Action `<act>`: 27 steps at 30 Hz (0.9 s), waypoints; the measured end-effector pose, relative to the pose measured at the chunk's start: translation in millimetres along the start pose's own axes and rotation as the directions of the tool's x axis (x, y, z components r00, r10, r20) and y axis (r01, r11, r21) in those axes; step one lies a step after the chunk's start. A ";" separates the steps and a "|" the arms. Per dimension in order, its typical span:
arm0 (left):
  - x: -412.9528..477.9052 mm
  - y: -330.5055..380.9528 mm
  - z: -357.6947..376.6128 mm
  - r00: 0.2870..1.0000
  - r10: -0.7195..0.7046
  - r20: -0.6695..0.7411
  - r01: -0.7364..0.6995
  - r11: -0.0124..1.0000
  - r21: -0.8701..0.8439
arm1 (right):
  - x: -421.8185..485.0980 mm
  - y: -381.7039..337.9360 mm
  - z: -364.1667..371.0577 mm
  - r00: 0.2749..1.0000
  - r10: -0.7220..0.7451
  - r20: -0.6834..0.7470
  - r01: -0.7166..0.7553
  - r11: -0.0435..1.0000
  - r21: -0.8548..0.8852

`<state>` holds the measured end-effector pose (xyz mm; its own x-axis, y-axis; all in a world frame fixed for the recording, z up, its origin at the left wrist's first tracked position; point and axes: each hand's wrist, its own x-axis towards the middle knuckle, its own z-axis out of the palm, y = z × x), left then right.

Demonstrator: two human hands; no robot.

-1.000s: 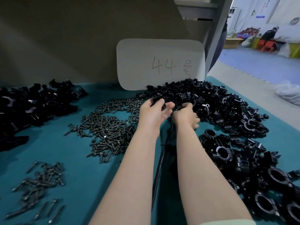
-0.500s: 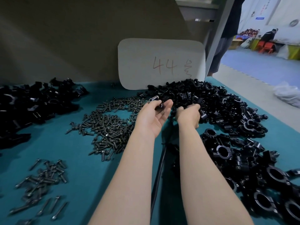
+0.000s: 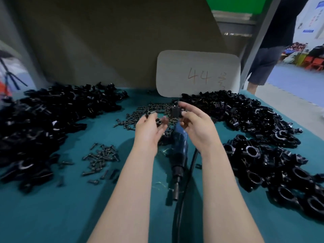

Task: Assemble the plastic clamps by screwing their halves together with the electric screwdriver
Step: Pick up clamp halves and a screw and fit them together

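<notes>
My left hand [image 3: 149, 132] is raised above the teal table, palm turned up, with a small black clamp half [image 3: 158, 121] resting in its curled fingers. My right hand [image 3: 194, 125] is level with it and pinches another black clamp half [image 3: 175, 111] between thumb and fingertips. The two pieces are a short gap apart. Below and between my hands the electric screwdriver [image 3: 179, 153] lies on the table, blue body toward the far side, bit pointing at me, its black cable [image 3: 184, 199] running down beside it.
Loose clamp halves are heaped at the far right [image 3: 245, 111] and the left [image 3: 43, 120]. Assembled clamps [image 3: 280, 172] lie at the near right. Screws are piled behind my hands [image 3: 140, 113] and at the near left [image 3: 101, 156]. A white "44" card [image 3: 198, 74] leans at the back. A person [image 3: 266, 55] stands beyond the table.
Both hands have come back from the far right pile toward me and lifted, each carrying a clamp half. My view has swung left and down, bringing the screwdriver into sight.
</notes>
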<state>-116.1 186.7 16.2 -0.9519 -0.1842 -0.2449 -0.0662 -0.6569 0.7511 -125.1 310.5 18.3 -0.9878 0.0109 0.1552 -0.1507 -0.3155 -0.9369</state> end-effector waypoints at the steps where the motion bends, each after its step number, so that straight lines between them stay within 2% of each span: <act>1: -5.0 2.1 -10.2 1.000 0.009 -0.007 -0.009 1.000 0.011 | -5.3 3.8 6.3 0.999 0.014 0.034 -0.013 1.000 -0.026; 6: -19.2 -2.4 -44.4 0.998 0.067 0.016 -0.068 0.994 0.081 | -18.2 23.3 27.3 0.995 0.048 0.086 -0.027 0.973 -0.231; 9: -17.0 -14.0 -54.6 0.987 0.136 0.085 -0.155 0.946 0.285 | -18.4 27.6 33.9 0.990 -0.003 0.142 0.062 0.907 -0.417; 13: -15.0 -23.0 -57.7 0.968 0.188 0.164 -0.247 0.816 0.522 | -16.8 30.2 43.9 0.981 -0.041 0.189 0.145 0.806 -0.575; 16: -10.0 -25.3 -58.4 0.944 0.284 0.167 -0.324 0.712 0.622 | -15.6 32.9 44.9 0.988 -0.062 0.142 0.138 0.769 -0.624; 20: -8.0 -26.2 -58.1 0.916 0.366 0.166 -0.374 0.624 0.686 | -16.9 32.6 45.3 0.988 -0.058 0.141 0.135 0.765 -0.629; 27: -8.9 -28.3 -57.3 0.907 0.392 0.153 -0.377 0.594 0.711 | -17.3 35.6 46.0 0.989 -0.058 0.134 0.130 0.771 -0.624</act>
<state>-88.6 165.0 -38.0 -0.9353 -0.3123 0.1663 0.1069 0.1986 0.9742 -111.6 255.5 -3.3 -0.9632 -0.0979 0.2502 -0.2687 0.3503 -0.8973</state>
